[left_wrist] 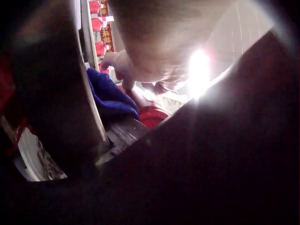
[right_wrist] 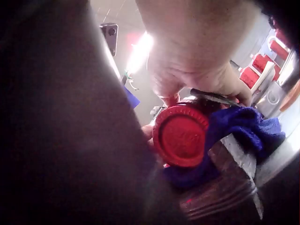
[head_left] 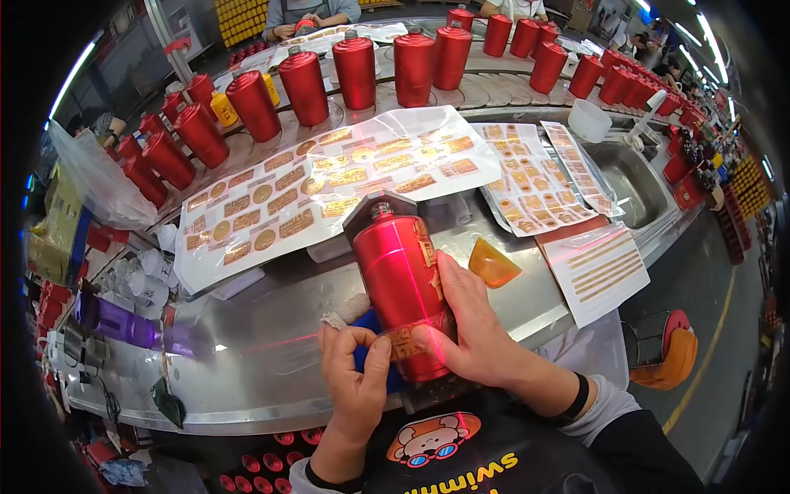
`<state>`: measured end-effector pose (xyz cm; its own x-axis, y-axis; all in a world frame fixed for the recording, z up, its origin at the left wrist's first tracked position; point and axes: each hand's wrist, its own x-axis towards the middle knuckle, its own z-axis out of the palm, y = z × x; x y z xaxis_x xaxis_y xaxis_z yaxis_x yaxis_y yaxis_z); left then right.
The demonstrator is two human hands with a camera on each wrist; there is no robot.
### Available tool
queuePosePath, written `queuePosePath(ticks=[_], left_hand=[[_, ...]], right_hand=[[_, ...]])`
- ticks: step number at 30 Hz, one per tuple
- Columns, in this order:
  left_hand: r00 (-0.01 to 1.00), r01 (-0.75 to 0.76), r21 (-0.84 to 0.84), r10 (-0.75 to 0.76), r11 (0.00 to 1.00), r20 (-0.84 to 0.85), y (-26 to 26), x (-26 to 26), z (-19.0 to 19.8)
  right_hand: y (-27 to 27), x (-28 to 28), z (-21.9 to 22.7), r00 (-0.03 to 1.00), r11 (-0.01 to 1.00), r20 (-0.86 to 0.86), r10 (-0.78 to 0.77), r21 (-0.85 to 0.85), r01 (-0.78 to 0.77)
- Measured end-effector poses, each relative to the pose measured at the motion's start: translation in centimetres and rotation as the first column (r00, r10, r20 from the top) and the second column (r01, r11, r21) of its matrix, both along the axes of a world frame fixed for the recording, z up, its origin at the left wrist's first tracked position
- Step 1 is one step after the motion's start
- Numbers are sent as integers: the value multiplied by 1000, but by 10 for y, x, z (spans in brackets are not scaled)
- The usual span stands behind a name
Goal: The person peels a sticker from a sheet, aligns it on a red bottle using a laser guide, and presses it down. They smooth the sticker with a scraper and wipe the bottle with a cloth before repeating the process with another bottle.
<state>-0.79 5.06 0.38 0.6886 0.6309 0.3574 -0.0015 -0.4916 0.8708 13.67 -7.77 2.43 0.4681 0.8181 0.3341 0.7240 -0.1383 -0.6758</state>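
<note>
A shiny red bottle point(head_left: 395, 272) lies tilted in a dark holder, its neck pointing away from the person; its round base point(right_wrist: 182, 137) faces the right wrist camera. The left hand point(head_left: 354, 387) pinches the left end of a gold label strip point(head_left: 403, 342) near the bottle's lower end. Along the bottle's right side lies the right hand point(head_left: 481, 329), fingers round its far side and thumb on the strip. A blue cloth point(right_wrist: 248, 129) is under and beside the bottle. In the left wrist view the bottle is mostly hidden behind the hand.
Label sheets point(head_left: 329, 177) lie behind the bottle, with a striped sheet point(head_left: 597, 267) to the right. An orange translucent piece point(head_left: 494, 263) is near the right hand. Red bottles point(head_left: 354, 70) line the far conveyor. A sink point(head_left: 629, 181) is at right, a purple object point(head_left: 115, 321) at left.
</note>
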Motion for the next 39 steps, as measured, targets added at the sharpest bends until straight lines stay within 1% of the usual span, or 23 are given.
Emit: queuePosePath(ticks=[3,5,8,11,14,20,23,29,32,35,38,39], left_hand=[[1000,-6,-40,7,999,17,-1,2,0],[1000,-26,-85,27,996,12,-4,3,3],[999,-28,-153,34,988,34,-4,4,-1],[1000,-23,-158,24,987,4,-4,3,0],[1000,18,-60,-17,998,15,0,3,-7],[1000,-13,0,13,1000,-22,-1,2,-7],[998,-48,-87,52,995,43,-5,7,-8],[999,-21,-85,26,996,48,-4,6,-8],[998,-4,-124,12,992,64,-3,5,-10],[999,33,-140,-39,990,-36,0,0,-12],[997,63,-180,-68,982,-24,1,0,-12],[999,-32,-178,33,983,3,-2,0,-12]], right_hand=[[-1,3,-5,999,1000,49,10,4,-10],[0,-2,0,998,1000,54,-22,-9,22],[2,-8,7,998,998,42,-51,-20,52],[2,-6,5,999,998,19,-51,-25,51],[1,-4,1,999,999,22,-36,-23,36],[-2,-1,1,1000,1000,2,6,-13,-6],[-3,-1,1,1000,1000,-21,16,-17,-17],[-5,2,-1,998,999,-36,42,-10,-43],[-4,2,1,998,999,-41,48,-10,-49],[-4,3,1,998,999,-48,49,-16,-50],[-4,3,2,997,999,-63,45,-26,-47],[-3,3,3,997,998,-66,45,-29,-47]])
